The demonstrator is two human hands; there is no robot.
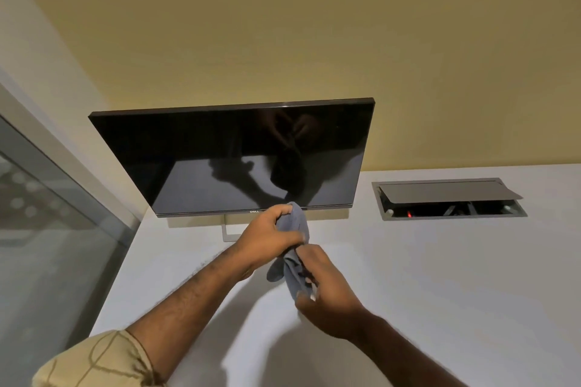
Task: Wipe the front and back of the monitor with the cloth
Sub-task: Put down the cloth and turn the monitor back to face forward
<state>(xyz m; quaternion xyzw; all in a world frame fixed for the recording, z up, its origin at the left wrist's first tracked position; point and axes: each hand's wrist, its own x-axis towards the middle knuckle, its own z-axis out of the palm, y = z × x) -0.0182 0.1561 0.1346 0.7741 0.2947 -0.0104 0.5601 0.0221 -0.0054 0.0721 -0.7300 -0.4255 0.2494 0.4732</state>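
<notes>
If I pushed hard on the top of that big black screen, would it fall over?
Maybe. The monitor is wide and thin and seems to stand on one slim stand, so a hard push up high could probably tip it. Its glossy front likely smudges easily. The cloth held in the left hand and right hand looks soft and floppy.

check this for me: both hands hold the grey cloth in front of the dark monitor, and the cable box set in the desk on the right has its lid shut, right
Not quite. The head view shows the cable box with its lid propped open. The rest stands: the left hand and right hand hold the grey cloth before the dark monitor.
</notes>
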